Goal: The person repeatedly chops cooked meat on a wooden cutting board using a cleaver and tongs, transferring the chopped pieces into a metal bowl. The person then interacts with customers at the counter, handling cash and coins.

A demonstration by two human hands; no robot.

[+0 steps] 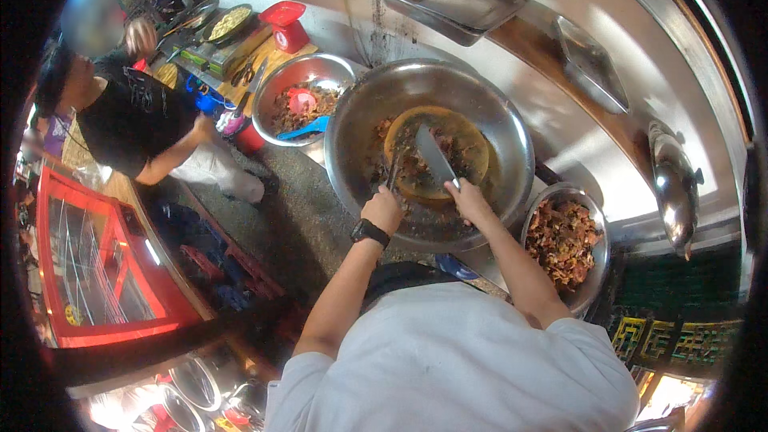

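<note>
My right hand (471,203) grips the handle of a cleaver (433,153), its broad blade slanting over a round chopping board (483,159). The board lies inside a large stainless steel basin (513,126). My left hand (383,210), with a dark watch on its wrist, holds a narrow metal kitchen tool (393,169) upright at the board's near left edge. Seen nearly edge-on, its exact kind is unclear. Chopped, dark reddish meat (453,143) is scattered on the board, and more bits lie in the basin around it.
At right stands a steel bowl of chopped meat (561,240). To the left, another steel bowl (345,66) contains minced food, a red scoop (301,101) and a blue-handled utensil (306,128). Beyond are a red scale (289,33) and a knife (259,75). A person (135,114) stands at left.
</note>
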